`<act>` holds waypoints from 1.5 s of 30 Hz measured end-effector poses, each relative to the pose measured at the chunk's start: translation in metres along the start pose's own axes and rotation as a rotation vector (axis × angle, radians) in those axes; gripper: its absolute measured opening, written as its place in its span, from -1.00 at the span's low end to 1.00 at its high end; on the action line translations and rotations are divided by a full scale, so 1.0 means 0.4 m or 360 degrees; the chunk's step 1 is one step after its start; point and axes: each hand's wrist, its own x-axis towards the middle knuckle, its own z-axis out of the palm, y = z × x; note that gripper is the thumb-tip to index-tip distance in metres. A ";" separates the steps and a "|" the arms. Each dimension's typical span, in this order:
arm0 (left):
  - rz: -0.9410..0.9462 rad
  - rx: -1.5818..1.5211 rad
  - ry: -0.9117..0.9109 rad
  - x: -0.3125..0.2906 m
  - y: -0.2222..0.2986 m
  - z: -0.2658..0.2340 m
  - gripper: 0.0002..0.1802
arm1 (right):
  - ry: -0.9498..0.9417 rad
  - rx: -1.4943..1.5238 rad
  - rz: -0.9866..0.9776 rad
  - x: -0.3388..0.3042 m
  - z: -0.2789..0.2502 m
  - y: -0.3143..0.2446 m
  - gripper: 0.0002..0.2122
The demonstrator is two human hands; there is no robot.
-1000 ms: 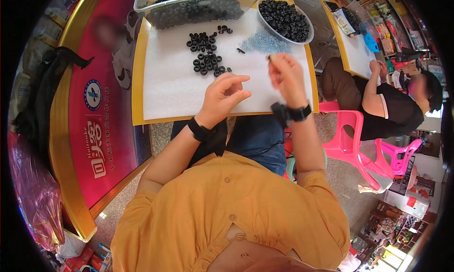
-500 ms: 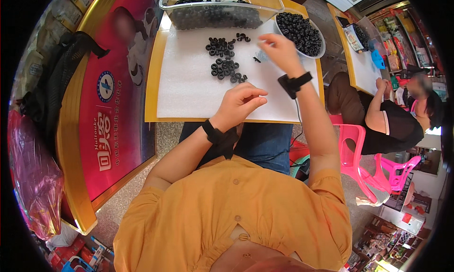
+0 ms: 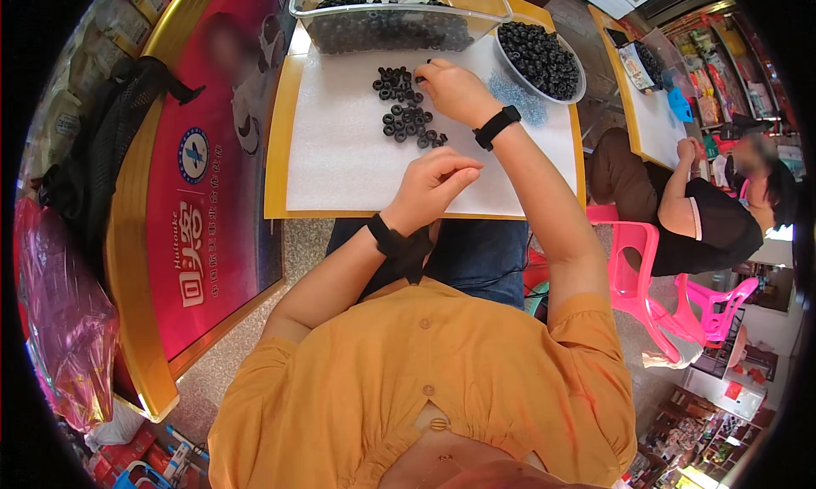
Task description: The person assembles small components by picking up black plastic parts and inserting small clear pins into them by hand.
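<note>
At the near edge of the bench [image 3: 280, 170], the left hand [image 3: 432, 187] has its thumb close to curled fingers, contents hidden. Beyond, black rings [image 3: 406, 125] lie loosely clustered. The right hand's [image 3: 455, 94] fingertips meet rings; its grip's closure cannot be told. Farther stands a clear tub [image 3: 399, 34].

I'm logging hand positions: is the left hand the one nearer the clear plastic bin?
No, the right hand is nearer the clear plastic bin, while the left hand is closer to the person's body.
</note>
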 end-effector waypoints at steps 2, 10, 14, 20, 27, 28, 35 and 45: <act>-0.0016 -0.0021 0.0129 -0.003 0.004 0.002 -0.83 | 0.0097 0.0074 0.0017 -0.019 -0.007 -0.001 -0.81; -0.0164 -0.0149 0.0589 0.003 0.008 0.021 -0.70 | -0.0344 0.1572 0.0992 -0.270 -0.152 -0.089 -0.76; -0.0129 -0.0029 0.0277 -0.003 -0.008 0.012 -0.69 | -0.0437 0.1992 0.1095 -0.325 -0.159 -0.102 -0.71; -0.0166 -0.0009 0.0241 0.003 0.002 0.015 -0.75 | -0.0507 0.1999 0.1074 -0.326 -0.142 -0.070 -0.77; -0.0246 0.0039 0.0229 -0.003 0.009 0.015 -0.74 | 0.0058 0.0031 0.0476 -0.293 -0.107 0.025 -0.74; -0.0243 0.0036 0.0231 -0.003 0.009 0.015 -0.74 | 0.0058 0.0027 0.0474 -0.298 -0.105 0.028 -0.74; -0.0222 0.0009 0.0206 0.001 0.013 0.012 -0.74 | 0.0162 0.0262 0.0542 -0.337 -0.113 0.035 -0.80; -0.0231 -0.0226 0.0310 -0.003 -0.025 0.010 -0.74 | -0.0048 0.0425 0.0227 -0.326 -0.100 -0.008 -0.78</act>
